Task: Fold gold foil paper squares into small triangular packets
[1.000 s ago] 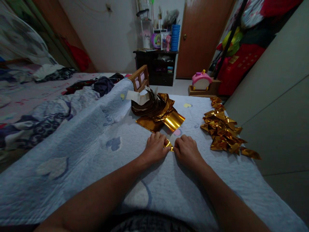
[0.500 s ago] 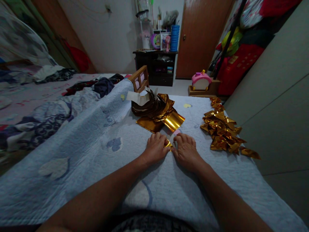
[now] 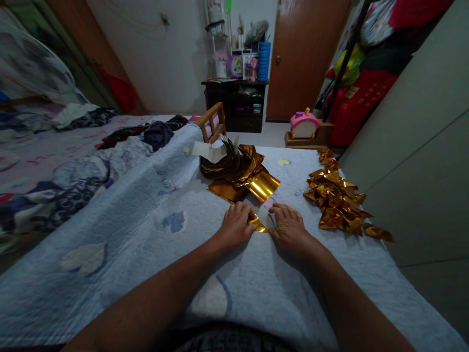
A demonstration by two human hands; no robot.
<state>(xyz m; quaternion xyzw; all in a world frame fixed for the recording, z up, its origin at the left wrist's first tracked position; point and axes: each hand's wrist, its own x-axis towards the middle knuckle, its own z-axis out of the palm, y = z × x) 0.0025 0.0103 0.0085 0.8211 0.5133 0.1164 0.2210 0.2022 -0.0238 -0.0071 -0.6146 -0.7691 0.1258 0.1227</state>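
Note:
A small sheet of gold foil paper, partly folded with its pale back showing, lies on the quilt between my hands. My left hand is closed on its left side, thumb and fingers pressing it down. On its right side my right hand grips the edge between thumb and curled fingers. Just beyond my hands sits a loose stack of gold foil sheets, with white paper at its top left. To the right lies a pile of folded gold foil pieces.
The pale blue quilt covers the surface under my hands and rises into a ridge at left. Rumpled clothes lie beyond it. Farther off are a wooden rail, a dark cabinet and a pink toy.
My right hand has shifted slightly right, away from my left. More of the foil paper, gold side and pale back, now shows between them.

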